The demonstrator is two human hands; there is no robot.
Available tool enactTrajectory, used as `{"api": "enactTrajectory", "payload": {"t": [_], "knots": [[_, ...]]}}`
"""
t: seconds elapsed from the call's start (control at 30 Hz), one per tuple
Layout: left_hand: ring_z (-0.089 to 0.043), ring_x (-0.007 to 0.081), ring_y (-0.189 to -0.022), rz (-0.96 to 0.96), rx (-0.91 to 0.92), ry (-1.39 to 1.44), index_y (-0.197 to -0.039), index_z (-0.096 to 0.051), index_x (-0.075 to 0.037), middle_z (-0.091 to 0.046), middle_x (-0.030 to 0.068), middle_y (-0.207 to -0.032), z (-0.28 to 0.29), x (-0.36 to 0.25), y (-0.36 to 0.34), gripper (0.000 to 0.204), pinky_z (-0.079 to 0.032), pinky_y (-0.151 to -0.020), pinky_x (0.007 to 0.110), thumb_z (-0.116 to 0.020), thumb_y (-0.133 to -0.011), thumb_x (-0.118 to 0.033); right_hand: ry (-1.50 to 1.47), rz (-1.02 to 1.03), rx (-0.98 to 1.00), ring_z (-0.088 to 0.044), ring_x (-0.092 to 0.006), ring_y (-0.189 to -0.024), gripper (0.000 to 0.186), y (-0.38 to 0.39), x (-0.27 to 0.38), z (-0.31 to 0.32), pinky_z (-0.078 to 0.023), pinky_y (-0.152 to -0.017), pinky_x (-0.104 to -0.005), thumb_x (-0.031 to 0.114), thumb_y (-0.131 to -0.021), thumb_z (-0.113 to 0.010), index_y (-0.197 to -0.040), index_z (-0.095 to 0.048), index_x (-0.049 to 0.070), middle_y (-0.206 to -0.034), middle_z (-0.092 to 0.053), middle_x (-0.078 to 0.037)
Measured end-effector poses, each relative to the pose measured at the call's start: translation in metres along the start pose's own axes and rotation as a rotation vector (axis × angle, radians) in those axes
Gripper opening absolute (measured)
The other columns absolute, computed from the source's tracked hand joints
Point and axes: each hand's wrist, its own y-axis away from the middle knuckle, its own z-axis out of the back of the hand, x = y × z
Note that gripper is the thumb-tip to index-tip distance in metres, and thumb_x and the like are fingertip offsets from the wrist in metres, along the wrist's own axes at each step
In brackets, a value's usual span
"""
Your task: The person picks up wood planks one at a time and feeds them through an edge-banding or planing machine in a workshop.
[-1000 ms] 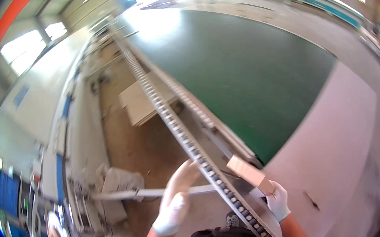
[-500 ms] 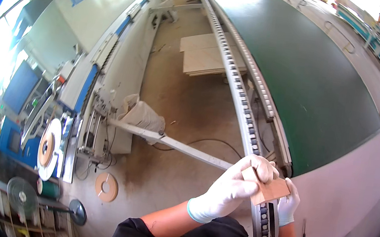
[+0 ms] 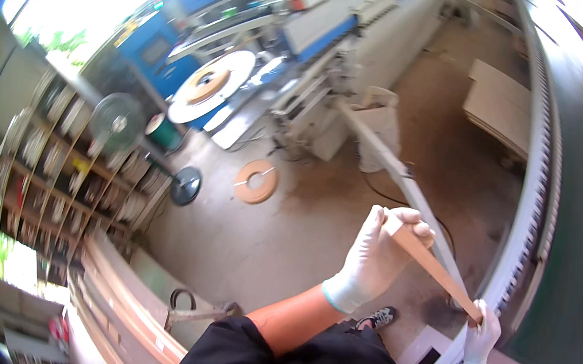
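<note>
A narrow light-brown wooden strip (image 3: 436,266) slants between my two white-gloved hands, its upper end to the left and its lower end to the right. My left hand (image 3: 375,261) is closed about the upper end, with fingers behind the strip and the thumb raised beside its tip. At the lower end, my right hand (image 3: 481,342) grips the strip with the fingers closed. Just beside the right hand runs the roller rail (image 3: 515,274). The strip is held in the air, above the floor.
A coil of brown edge banding (image 3: 257,182) lies on the floor near a round black stand base (image 3: 186,186). Shelves of rolls (image 3: 60,174) stand at the left, long boards (image 3: 128,300) below them. A white bar (image 3: 419,191) crosses toward the rail; a white sack (image 3: 380,127) stands behind it.
My view has swung left, bringing the shelves and boards in. The strip has turned from nearly end-on to lengthwise; my hands are now farther apart, the right one lower.
</note>
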Motion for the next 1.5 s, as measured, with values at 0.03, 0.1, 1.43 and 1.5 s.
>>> {"api": "enactTrajectory", "payload": {"t": [0.03,0.1,1.43,1.5], "knots": [[-0.053,0.0302,-0.113,-0.066,0.030,-0.005,-0.124,-0.056,-0.007,-0.064,0.0112,-0.113,0.024,-0.009,0.009,0.063,-0.039,-0.105,0.045,-0.047,-0.096,-0.062,-0.100,-0.093,0.083,-0.067,-0.0347,-0.088,0.039,-0.001,0.009,-0.016,-0.051,-0.082,-0.0391,0.026,-0.089,-0.067,-0.116,-0.063,-0.001,-0.098,-0.069,-0.018],[-0.050,0.0257,-0.122,-0.197,-0.179,-0.258,-0.139,-0.043,-0.006,-0.056,0.0112,-0.128,0.058,-0.020,0.032,0.065,-0.036,-0.109,0.042,-0.057,-0.096,-0.053,-0.120,0.044,0.123,-0.067,-0.0345,-0.089,0.046,-0.013,0.054,-0.053,-0.051,-0.083,-0.0379,0.028,-0.086,-0.070,-0.119,-0.062,-0.003,-0.100,-0.069,-0.019],[-0.031,0.0362,-0.142,0.451,-2.092,-1.680,-0.147,-0.038,-0.002,-0.038,0.0217,-0.150,0.500,-0.259,0.631,0.092,-0.029,-0.115,0.049,-0.071,-0.076,-0.052,0.376,0.411,1.474,-0.062,-0.0327,-0.116,0.049,0.010,0.317,-0.436,-0.048,-0.100,-0.0393,0.038,-0.091,-0.060,-0.126,-0.061,0.003,-0.121,-0.066,-0.019],[-0.045,0.0397,-0.122,0.101,-2.121,-1.826,-0.129,-0.051,-0.001,-0.051,0.0222,-0.128,0.510,-0.246,0.633,0.078,-0.038,-0.103,0.054,-0.080,-0.068,-0.041,0.446,0.316,1.574,-0.060,-0.0358,-0.118,0.055,0.014,0.338,-0.428,-0.047,-0.101,-0.0417,0.047,-0.091,-0.055,-0.127,-0.061,0.006,-0.124,-0.065,-0.019]]}}
